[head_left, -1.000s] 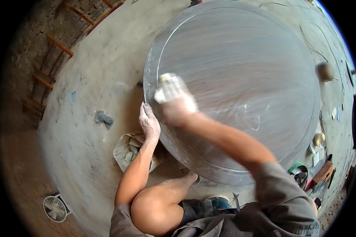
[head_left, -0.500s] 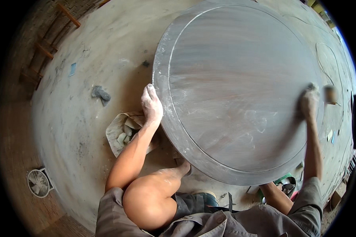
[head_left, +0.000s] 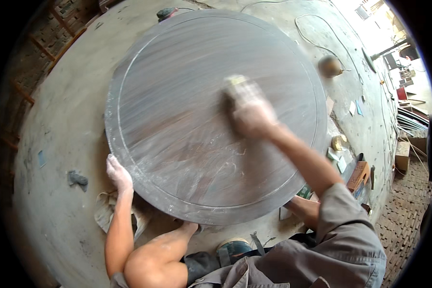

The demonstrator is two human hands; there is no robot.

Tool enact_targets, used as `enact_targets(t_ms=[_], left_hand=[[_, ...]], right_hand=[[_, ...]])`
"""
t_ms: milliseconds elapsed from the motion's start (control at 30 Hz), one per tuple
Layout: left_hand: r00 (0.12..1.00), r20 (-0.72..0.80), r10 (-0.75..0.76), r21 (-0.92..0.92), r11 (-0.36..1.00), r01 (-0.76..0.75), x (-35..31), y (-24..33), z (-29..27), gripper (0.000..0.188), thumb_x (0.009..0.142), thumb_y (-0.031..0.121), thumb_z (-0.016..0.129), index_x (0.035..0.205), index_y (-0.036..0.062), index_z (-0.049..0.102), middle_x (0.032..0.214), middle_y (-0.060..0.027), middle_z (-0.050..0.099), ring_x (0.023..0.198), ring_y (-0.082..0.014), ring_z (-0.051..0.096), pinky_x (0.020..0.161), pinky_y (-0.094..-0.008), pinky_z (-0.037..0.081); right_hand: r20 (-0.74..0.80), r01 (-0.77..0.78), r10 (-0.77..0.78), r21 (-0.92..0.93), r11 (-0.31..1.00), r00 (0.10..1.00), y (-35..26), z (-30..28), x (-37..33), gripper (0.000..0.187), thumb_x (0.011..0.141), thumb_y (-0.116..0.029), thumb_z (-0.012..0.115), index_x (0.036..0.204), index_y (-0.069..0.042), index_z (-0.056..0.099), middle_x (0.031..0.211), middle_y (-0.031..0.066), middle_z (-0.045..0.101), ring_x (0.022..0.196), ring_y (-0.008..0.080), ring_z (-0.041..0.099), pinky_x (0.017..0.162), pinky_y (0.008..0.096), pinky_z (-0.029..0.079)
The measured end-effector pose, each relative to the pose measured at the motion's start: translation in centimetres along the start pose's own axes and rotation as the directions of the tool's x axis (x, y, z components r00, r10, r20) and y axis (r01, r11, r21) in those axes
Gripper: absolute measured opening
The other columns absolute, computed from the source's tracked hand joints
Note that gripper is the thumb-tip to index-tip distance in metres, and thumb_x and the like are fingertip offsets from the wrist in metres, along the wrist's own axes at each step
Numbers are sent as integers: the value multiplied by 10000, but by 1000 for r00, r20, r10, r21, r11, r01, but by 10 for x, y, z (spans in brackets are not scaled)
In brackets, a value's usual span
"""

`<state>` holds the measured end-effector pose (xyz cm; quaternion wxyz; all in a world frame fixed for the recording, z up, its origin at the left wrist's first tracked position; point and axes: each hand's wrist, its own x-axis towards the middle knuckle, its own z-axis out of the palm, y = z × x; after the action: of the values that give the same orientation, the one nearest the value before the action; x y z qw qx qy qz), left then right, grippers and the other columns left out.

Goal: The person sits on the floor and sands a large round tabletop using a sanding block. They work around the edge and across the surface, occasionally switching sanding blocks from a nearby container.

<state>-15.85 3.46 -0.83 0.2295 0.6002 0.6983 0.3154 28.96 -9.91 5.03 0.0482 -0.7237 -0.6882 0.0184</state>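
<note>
A large round tabletop (head_left: 187, 129), grey-brown and dusty with a groove near its rim, lies in front of me. My left hand (head_left: 118, 174), white with dust, grips its near-left edge, fingers pointing away from me. On the upper middle of the surface, my right hand (head_left: 255, 114) is closed over a pale sanding block (head_left: 240, 87). Motion smears that hand and block, so the underside of the block cannot be made out. Whitish scuffs and reddish-brown streaks show across the tabletop, mostly on its nearer half.
A dusty sack (head_left: 105, 213) lies beside my left forearm, with a grey crumpled cloth or glove (head_left: 78, 180) beyond it. At right are a wooden block-like item (head_left: 358, 175), paper scraps, a blurred brown round object (head_left: 330, 66) and a loose cable (head_left: 317, 44). My bent knee (head_left: 158, 264) is close to the near edge.
My right hand has swept from the tabletop's right edge to its upper middle. My left hand stays on the edge. The whole view has shifted, bringing more of the right side into sight.
</note>
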Motion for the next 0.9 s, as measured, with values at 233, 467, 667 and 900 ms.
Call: enact_targets(t_ms=[233, 467, 667, 900], left_hand=[[996, 63, 68, -7, 998, -68, -7, 17, 31, 571, 1090, 372, 363, 1326, -116, 542, 1328, -309, 584, 1246, -422, 552, 1063, -441, 419], [991, 69, 111, -61, 992, -107, 2, 8, 42, 530, 1087, 346, 375, 1255, -114, 578, 1222, -318, 632, 1127, -436, 608, 969, -458, 465], [984, 85, 154, -138, 980, -141, 3, 9, 42, 523, 1082, 371, 394, 1186, -95, 608, 1116, -318, 660, 1006, -440, 636, 890, -479, 475], [993, 44, 108, 5, 994, -108, 1, 8, 12, 553, 1086, 375, 389, 1296, -105, 567, 1240, -310, 632, 1164, -441, 596, 993, -454, 460]], right_hand=[[-167, -342, 309, -634, 694, 936, 166, 29, -54, 555, 963, -168, 431, 1419, 146, 396, 1450, 369, 421, 1387, 474, 407, 1205, 512, 277], [-84, 193, -183, 129, 973, 979, -248, 43, 52, 693, 940, -306, 469, 1500, 84, 349, 1594, 275, 300, 1508, 395, 251, 1258, 492, 121], [-113, 388, -372, 232, 892, 921, -238, 44, 52, 638, 931, -268, 474, 1487, 37, 408, 1592, 227, 339, 1507, 350, 275, 1268, 477, 133], [247, -55, 176, -429, 902, 953, 68, -10, -51, 619, 975, -182, 430, 1519, 86, 304, 1658, 247, 122, 1539, 409, 101, 1259, 484, 117]])
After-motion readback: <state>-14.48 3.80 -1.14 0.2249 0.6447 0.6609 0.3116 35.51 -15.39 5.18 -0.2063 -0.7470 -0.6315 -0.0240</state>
